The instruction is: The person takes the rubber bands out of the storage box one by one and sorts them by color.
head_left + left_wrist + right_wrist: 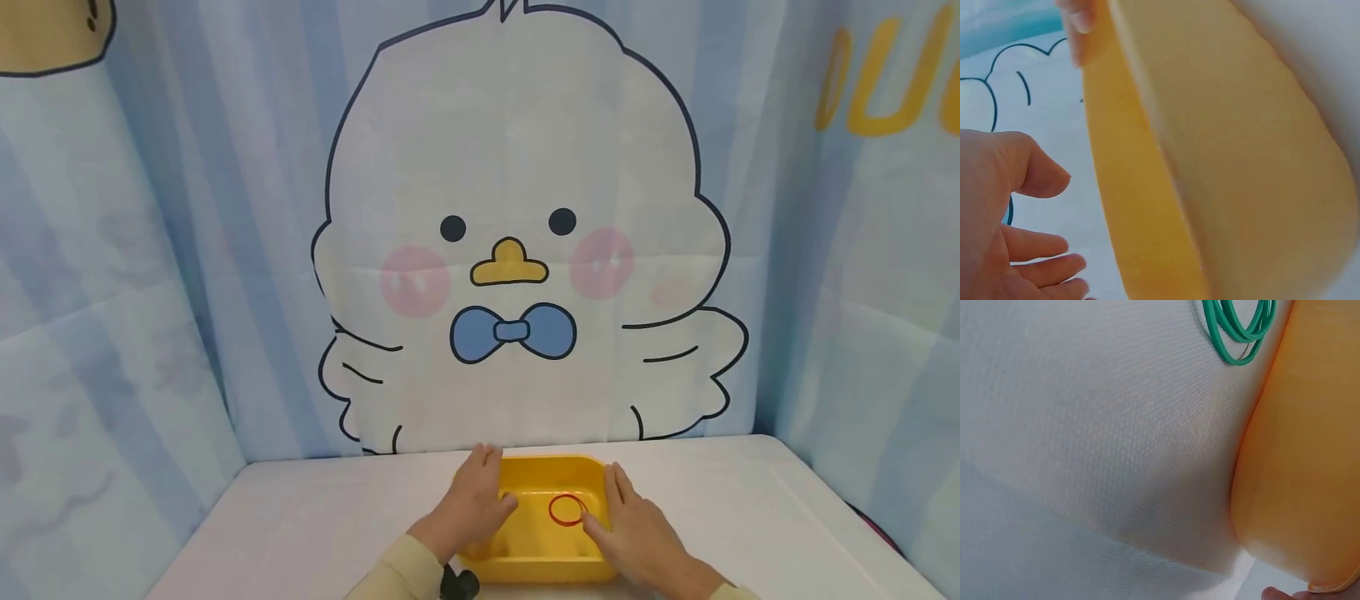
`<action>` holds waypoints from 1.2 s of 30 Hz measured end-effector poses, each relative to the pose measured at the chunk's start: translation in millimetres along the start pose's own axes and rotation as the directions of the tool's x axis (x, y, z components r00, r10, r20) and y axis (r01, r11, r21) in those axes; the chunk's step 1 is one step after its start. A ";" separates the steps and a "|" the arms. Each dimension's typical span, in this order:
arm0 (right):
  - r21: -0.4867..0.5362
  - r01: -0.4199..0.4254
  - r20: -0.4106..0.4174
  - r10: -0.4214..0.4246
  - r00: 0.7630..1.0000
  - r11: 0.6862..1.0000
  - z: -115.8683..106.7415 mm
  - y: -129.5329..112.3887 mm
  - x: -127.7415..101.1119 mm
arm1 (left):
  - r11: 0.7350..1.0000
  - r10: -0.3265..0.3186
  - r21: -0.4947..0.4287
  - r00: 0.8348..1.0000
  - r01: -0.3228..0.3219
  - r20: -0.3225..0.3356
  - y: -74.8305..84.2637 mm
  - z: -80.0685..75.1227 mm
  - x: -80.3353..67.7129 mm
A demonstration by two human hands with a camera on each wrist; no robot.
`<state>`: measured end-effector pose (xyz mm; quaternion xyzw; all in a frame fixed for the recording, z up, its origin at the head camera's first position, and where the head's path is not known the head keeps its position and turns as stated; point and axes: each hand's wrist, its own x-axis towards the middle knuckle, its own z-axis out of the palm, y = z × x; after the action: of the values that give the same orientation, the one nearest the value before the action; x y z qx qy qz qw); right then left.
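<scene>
Flanking the yellow tray on the white worktop, your left hand and right hand rest straight, relaxed fingers against its sides. A red rubber band lies inside; green rubber bands lie just beside it.

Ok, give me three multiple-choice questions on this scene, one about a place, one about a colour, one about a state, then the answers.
1. Where does the red band lie? A in the tray B on the cloth C on a wrist
2. What colour are the bands beside the tray in the right wrist view? A red B green C blue
3. How are the left hand and right hand placed? A in fists B lifted off C flat on the tray's sides

A: red loop on its floor.
B: green loops on white.
C: straight fingers along both walls.
</scene>
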<state>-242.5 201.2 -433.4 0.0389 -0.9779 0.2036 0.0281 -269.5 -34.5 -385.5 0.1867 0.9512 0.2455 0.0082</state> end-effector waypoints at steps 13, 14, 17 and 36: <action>0.000 -0.016 0.018 0.016 1.000 1.000 0.3 1.6 0.4 | 0.831 -0.138 -0.515 0.975 0.209 0.173 10.9 3.5 29.4; 0.001 -0.015 0.020 0.015 1.000 1.000 0.6 1.5 0.6 | 0.800 -0.159 -0.545 0.965 0.251 0.211 11.7 3.6 31.3; 0.000 -0.015 0.020 0.015 1.000 1.000 2.0 1.9 1.2 | 0.711 -0.206 -0.606 0.930 0.356 0.304 14.0 4.6 36.6; -0.003 -0.019 0.023 0.019 1.000 1.000 4.5 5.3 3.0 | 0.676 -0.369 -0.546 0.869 0.494 0.330 23.1 29.0 45.0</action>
<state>-246.2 204.0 -439.4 0.0319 -0.9788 0.2019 0.0149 -300.2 13.8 -396.8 -0.0344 0.8295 0.5130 0.2183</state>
